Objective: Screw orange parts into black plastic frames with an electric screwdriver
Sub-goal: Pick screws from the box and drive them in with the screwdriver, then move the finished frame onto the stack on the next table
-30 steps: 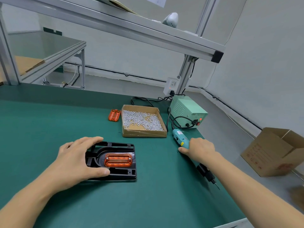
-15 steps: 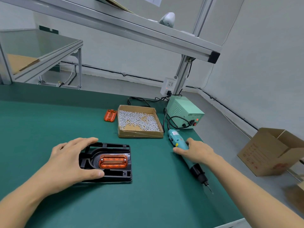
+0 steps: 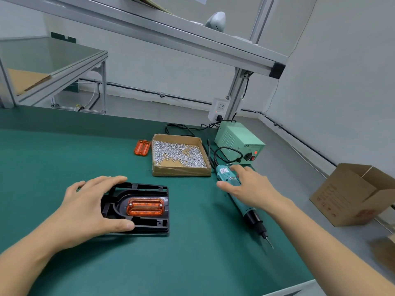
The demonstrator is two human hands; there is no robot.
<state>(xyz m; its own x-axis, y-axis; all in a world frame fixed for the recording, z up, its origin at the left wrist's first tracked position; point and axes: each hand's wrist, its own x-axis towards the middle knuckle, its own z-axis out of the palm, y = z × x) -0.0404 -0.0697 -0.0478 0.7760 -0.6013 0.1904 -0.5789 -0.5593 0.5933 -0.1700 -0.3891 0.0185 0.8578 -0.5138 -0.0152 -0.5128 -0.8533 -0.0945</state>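
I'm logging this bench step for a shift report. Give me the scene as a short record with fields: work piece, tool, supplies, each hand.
work piece: black plastic frame flat on green mat, orange part seated in it
tool: electric screwdriver lying on mat, bit toward the near edge
supplies: cardboard tray of screws; spare orange part left of it
power: green supply box, red light on
left hand: grips the frame's left end
right hand: fingers straight, resting on the screwdriver
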